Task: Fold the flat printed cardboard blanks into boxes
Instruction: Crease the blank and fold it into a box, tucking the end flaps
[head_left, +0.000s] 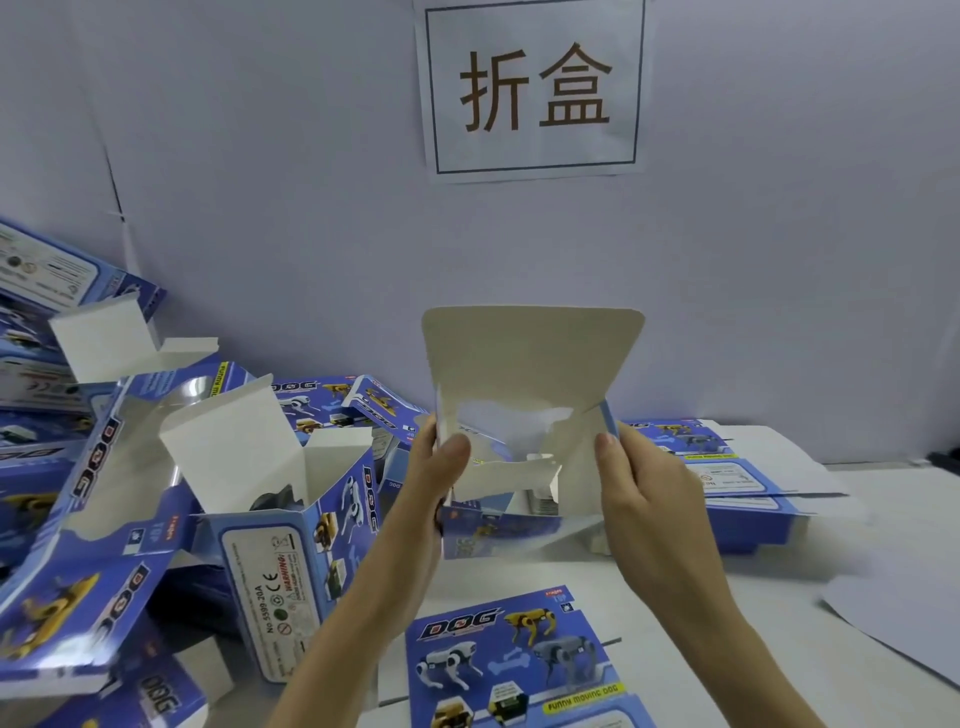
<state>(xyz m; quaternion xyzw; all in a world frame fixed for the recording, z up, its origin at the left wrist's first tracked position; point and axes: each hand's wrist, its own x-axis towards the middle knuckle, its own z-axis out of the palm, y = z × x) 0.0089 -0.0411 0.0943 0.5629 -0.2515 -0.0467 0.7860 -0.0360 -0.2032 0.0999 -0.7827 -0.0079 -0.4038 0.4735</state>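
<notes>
I hold a half-formed blue printed box (524, 395) up over the table, its white inside facing me and its large top flap standing upright. My left hand (431, 478) grips its left wall, thumb inside the opening. My right hand (639, 483) grips the right wall, thumb against the inner face. A flat printed blank (519, 660) with dog pictures lies on the table just below my wrists. More flat blanks (737, 478) are stacked at the right behind my right hand.
Several folded open boxes (291, 519) are piled at the left, some tipped over. A white wall stands close behind, with a paper sign (532, 88) on it. A grey sheet (904, 623) lies at the table's right edge.
</notes>
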